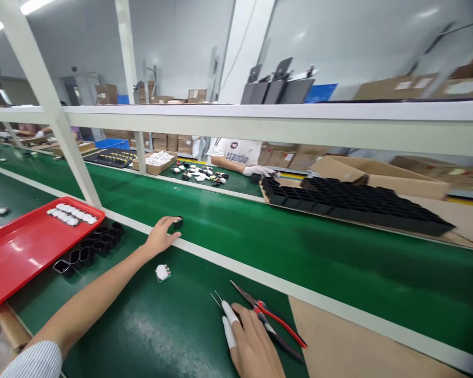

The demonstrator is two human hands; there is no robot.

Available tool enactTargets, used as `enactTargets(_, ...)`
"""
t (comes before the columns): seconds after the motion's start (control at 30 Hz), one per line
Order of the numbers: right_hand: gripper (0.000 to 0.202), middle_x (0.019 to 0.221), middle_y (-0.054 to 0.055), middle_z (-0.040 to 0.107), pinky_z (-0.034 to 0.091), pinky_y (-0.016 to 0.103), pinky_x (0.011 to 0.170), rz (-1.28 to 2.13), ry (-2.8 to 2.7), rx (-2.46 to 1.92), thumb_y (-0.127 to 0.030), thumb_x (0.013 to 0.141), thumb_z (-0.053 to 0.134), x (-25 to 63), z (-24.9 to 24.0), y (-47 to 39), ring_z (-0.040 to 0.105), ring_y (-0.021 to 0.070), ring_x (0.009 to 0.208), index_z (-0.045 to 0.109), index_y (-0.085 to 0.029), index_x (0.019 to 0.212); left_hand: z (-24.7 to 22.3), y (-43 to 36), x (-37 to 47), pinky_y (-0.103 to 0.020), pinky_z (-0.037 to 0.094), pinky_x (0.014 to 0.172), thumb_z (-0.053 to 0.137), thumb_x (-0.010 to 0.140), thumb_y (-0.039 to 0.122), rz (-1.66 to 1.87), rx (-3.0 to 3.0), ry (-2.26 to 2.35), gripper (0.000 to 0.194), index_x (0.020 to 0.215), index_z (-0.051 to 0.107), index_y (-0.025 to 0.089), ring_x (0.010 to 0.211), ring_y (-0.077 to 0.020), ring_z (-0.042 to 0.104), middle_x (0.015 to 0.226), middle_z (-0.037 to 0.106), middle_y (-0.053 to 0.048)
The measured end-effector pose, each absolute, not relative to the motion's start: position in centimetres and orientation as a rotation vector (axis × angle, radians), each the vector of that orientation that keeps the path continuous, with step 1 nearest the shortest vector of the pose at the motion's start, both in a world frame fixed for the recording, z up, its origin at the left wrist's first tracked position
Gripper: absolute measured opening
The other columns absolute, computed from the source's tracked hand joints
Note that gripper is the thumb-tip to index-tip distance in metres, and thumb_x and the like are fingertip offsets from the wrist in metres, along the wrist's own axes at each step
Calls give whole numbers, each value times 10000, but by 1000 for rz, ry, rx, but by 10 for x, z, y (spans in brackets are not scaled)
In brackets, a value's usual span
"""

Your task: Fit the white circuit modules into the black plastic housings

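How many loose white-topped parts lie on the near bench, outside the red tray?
2: one part near the left hand, another beyond the red tray at far left. The arm or tray could hide others.

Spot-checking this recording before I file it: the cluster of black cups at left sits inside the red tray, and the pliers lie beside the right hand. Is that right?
Not quite: the black cups sit outside the red tray, on the green table next to it, as the head view shows. The pliers do lie beside the right hand.
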State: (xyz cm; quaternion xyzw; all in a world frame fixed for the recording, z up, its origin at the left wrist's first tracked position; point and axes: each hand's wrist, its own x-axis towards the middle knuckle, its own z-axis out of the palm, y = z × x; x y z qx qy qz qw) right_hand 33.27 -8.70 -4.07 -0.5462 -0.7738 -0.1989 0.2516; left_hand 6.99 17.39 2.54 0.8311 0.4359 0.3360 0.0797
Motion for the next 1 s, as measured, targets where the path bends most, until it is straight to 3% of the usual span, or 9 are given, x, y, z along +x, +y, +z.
enactTargets(0.13, 281, 1195, 149, 680, 603, 428, 820, -472, -2122, -1376, -145, 1007, 506, 328, -31, -85, 692, 299, 987, 626, -208, 1253, 43, 144, 1, -511, 448, 1183, 748, 906, 321, 901, 2611, 1458, 448, 1337, 657, 241, 1365, -329, 569, 1408, 658, -118)
enactTargets(0.23, 303, 1206, 170, 669, 601, 417, 805, -378, -2145, -1325, -152, 1031, 494, 302, -16, -77, 679, 296, 1019, 595, -160, 1316, 61, 144, -58, -608, 376, 1182, 689, 926, 377, 836, 2563, 1756, 399, 1261, 685, 161, 1389, -434, 505, 1379, 645, -219)
enactTargets(0.37, 305, 1232, 176, 668, 606, 460, 850, -288, -2241, -1295, -181, 1013, 580, 248, 3, -46, 657, 311, 1047, 598, -123, 1312, 71, 167, -97, -670, 403, 1079, 704, 870, 477, 666, 2437, 2044, 442, 1128, 724, 119, 1269, -522, 554, 1137, 731, -265)
enactTargets(0.47, 362, 1334, 180, 632, 599, 490, 926, -154, -2267, -1306, -250, 995, 661, 210, 9, -14, 637, 320, 1139, 598, -160, 1340, 74, 179, -88, -633, 448, 1029, 699, 857, 465, 549, 2419, 2052, 339, 981, 750, 154, 1155, -498, 629, 933, 767, -208)
enactTargets(0.53, 355, 1334, 195, 625, 597, 501, 931, -65, -2273, -1289, -291, 989, 690, 194, 8, 3, 638, 322, 1146, 620, -160, 1311, 77, 178, -72, -620, 462, 1021, 667, 885, 421, 529, 2456, 1973, 303, 968, 759, 144, 1122, -484, 657, 966, 769, -216)
enactTargets(0.63, 276, 1288, 167, 650, 598, 464, 951, -8, -2312, -1248, -140, 966, 664, 194, 3, 8, 656, 287, 1132, 655, -159, 1241, 79, 156, -47, -539, 517, 1009, 641, 934, 391, 541, 2543, 1718, 349, 1140, 748, 130, 1112, -421, 696, 1149, 756, -209)
enactTargets(0.73, 407, 1364, 127, 642, 560, 413, 1077, 82, -2351, -1197, 24, 892, 589, 221, 0, -10, 620, 247, 1276, 636, -178, 1243, 70, 111, -26, -385, 562, 1013, 689, 953, 422, 524, 2599, 1337, 422, 1328, 681, 230, 1143, -297, 718, 1278, 739, -97)
enactTargets(0.87, 544, 1533, 148, 528, 567, 403, 1096, 358, -2259, -1268, 35, 905, 450, 260, 3, -46, 623, 219, 1317, 502, -179, 1402, 47, 55, -5, -377, 571, 1021, 740, 953, 360, 505, 2507, 883, 511, 1437, 596, 287, 1187, -266, 701, 1306, 713, -71)
enactTargets(1.0, 509, 1502, 193, 519, 529, 513, 1143, 192, -2154, -1445, -25, 930, 482, 263, 5, -68, 545, 294, 1385, 493, -139, 1425, 28, 39, 16, -386, 591, 981, 786, 914, 343, 534, 2394, 802, 543, 1422, 603, 280, 1154, -268, 693, 1244, 708, -77)
